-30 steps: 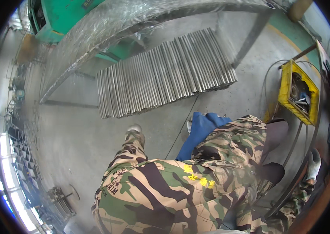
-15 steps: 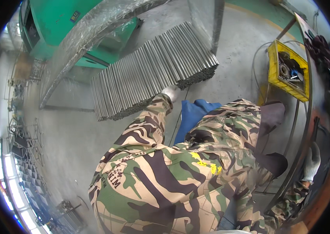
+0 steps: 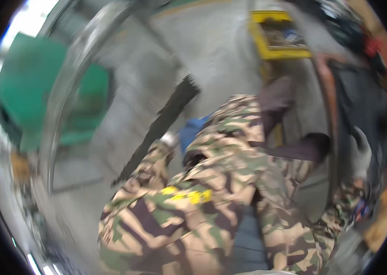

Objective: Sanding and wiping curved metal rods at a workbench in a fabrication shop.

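Note:
The picture is smeared by motion. My left arm, in a camouflage sleeve, reaches forward, and my left hand (image 3: 169, 139) in a pale glove is at the near end of a row of metal rods (image 3: 166, 121) lying on the concrete floor. The rods look dark and foreshortened. Whether the hand grips a rod is hidden by blur. My right hand (image 3: 361, 153), also in a pale glove, is out at the right beside a rust-coloured upright bar (image 3: 332, 137); its fingers cannot be made out. A blue cloth-like thing (image 3: 192, 133) lies just right of my left hand.
A green machine (image 3: 42, 91) stands at the left behind a curved metal frame (image 3: 67, 87). A yellow crate (image 3: 278, 34) with dark parts sits on the floor at the top right. Dark clutter lines the right edge.
The view has swung sharply and blurred. The rods now look narrow and dark, the green machine has slid to the left, and my left hand stays at the rods' near end.

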`<state>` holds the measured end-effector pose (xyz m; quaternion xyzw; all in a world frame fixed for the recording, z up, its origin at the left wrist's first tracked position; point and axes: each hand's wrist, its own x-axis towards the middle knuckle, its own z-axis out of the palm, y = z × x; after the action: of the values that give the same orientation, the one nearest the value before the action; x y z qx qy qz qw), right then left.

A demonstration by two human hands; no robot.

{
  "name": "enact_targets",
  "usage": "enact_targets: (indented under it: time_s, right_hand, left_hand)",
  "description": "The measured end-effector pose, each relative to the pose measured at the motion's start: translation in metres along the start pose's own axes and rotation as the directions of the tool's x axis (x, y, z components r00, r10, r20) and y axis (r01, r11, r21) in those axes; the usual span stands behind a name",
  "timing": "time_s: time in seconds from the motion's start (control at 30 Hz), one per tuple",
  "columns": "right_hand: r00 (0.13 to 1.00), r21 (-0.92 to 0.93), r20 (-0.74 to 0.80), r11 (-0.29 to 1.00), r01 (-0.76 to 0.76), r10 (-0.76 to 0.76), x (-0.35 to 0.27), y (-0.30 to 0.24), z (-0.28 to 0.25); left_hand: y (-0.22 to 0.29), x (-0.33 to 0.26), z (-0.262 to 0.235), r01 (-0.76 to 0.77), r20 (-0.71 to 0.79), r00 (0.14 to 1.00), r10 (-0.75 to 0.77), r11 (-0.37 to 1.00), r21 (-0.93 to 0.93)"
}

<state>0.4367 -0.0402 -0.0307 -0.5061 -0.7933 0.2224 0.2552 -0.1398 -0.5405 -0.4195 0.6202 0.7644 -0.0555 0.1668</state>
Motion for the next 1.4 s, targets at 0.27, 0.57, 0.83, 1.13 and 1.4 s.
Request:
enact_targets:
  time_s: [0.27,0.57,0.83,1.13,1.4]
  right_hand:
    - [0.984,-0.243,-0.028,0.956,0.162,-0.173,-0.04,-0.015,0.005]
    - [0.995,-0.146,0.062,0.986,0.084,-0.076,-0.069,-0.047,0.009]
    - [0.968,-0.241,-0.238,0.96,-0.143,0.084,-0.072,-0.08,-0.014]
    - [0.88,-0.295,-0.455,0.91,-0.29,0.132,-0.139,-0.069,0.031]
    - [0.867,-0.388,-0.447,0.825,-0.411,0.222,-0.162,-0.07,0.04]
  left_hand:
    - [0.116,0.135,-0.287,0.055,-0.358,0.883,-0.303,0.824,-0.564]
    - [0.334,0.315,-0.486,-0.701,-0.539,0.641,0.547,0.703,-0.12]
    - [0.492,0.505,-0.569,-0.77,-0.416,0.598,0.685,0.635,-0.062]
    - [0.659,0.657,-0.596,-0.584,-0.341,0.765,0.547,0.812,-0.007]
    - [0.72,0.759,-0.587,-0.434,-0.194,0.882,0.43,0.901,0.026]
